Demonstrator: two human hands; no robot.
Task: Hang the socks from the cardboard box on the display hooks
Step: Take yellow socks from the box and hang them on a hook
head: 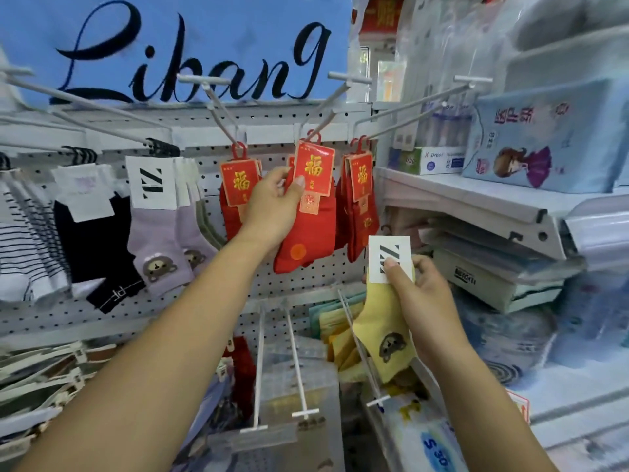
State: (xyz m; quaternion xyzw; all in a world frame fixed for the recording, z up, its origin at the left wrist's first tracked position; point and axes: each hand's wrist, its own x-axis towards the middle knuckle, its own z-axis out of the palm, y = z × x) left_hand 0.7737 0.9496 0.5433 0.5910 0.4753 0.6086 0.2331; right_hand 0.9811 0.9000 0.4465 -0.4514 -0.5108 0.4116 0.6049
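My left hand (pixel 272 202) grips a pair of red socks (pixel 306 233) by its red and gold card, and the card's red hanger loop sits on a white display hook (pixel 335 97) on the pegboard. My right hand (pixel 417 291) holds a pair of yellow socks (pixel 381 321) with a bear face by its white ZZ card, lower down and to the right. More red socks (pixel 360 206) hang on the hooks to either side. No cardboard box is in view.
Purple bear socks (pixel 160 233), black socks (pixel 98 247) and striped socks (pixel 23 243) hang at the left. Bare white hooks (pixel 296 362) jut toward me below. Shelves (pixel 476 202) with boxed goods stand at the right. A blue Libang sign (pixel 190 49) hangs above.
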